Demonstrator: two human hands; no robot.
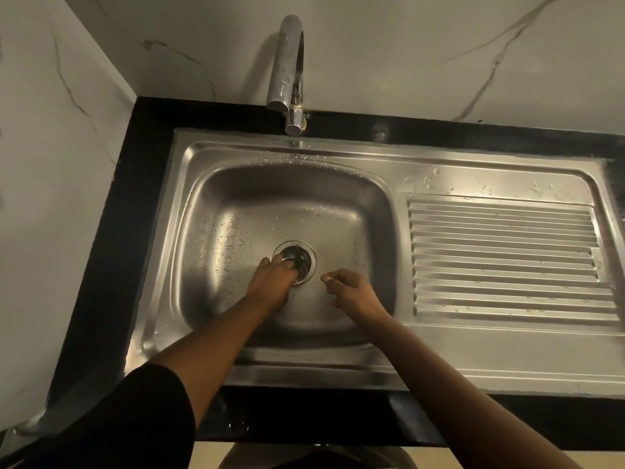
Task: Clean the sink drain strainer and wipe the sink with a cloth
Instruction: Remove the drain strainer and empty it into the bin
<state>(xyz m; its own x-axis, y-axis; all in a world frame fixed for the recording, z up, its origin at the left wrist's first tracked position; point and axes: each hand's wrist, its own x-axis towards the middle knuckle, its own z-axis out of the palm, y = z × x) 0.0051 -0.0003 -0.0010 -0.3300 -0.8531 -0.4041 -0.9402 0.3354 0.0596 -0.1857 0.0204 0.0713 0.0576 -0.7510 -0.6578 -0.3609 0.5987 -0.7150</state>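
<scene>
Black stone counter (111, 265) ran along the near edge, and my two bare arms reached over it into the shiny steel sink (209, 204). A dark sleeve (135, 418) covered my left upper arm. My left hand (270, 282) was down at the bottom of the bowl, its fingers curled and pinching the round metal drain strainer (297, 262), which sat in the drain hole in the middle of the bowl. My right hand (351, 292) was just beside it, apart from the strainer, with fingers loosely bent and holding nothing. Little drops of water lay on the bowl floor around the drain. To the right was the ridged steel draining board (507, 262). Farther back stood the curved silver tap (287, 72), and behind it the white marble wall (406, 45) with thin dark veins.
</scene>
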